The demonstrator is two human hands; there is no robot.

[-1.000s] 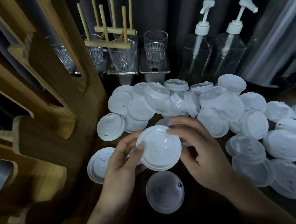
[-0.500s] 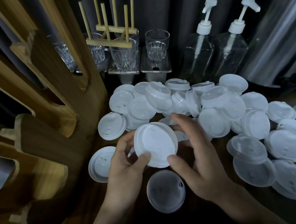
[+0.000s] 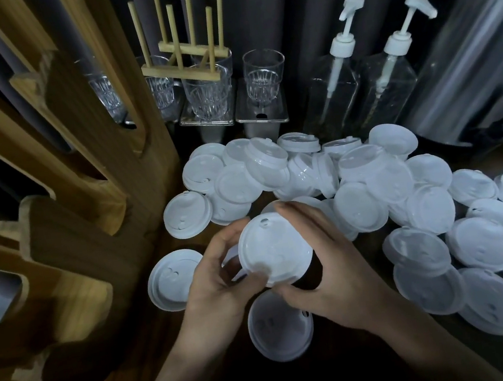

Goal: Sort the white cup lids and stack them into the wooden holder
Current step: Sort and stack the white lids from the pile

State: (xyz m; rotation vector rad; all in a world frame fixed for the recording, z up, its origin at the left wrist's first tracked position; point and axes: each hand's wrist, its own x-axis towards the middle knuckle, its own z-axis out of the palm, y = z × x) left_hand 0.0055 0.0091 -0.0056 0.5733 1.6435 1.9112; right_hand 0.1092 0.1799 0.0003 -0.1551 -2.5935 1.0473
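Both hands hold one white cup lid (image 3: 275, 248) above the dark table, near the middle of the view. My left hand (image 3: 220, 280) grips its left rim with thumb and curled fingers. My right hand (image 3: 327, 263) pinches the lid from the right, thumb under its lower rim, fingers over its upper rim. Another lid (image 3: 279, 327) lies flat just below the hands, and one lid (image 3: 172, 279) lies to their left. Several loose white lids (image 3: 372, 193) are heaped behind and to the right. The tall wooden holder (image 3: 83, 187) with slotted compartments stands at the left.
Ribbed glasses (image 3: 209, 96) and a small wooden peg rack (image 3: 190, 54) stand at the back on metal trays. Two clear pump bottles (image 3: 338, 83) stand at the back right beside a shiny metal container (image 3: 467, 66). A dark curtain hangs behind.
The held lid has been turned in my hands and drawn slightly nearer. My right thumb has moved under its lower rim and my right fingers now lie over its top.
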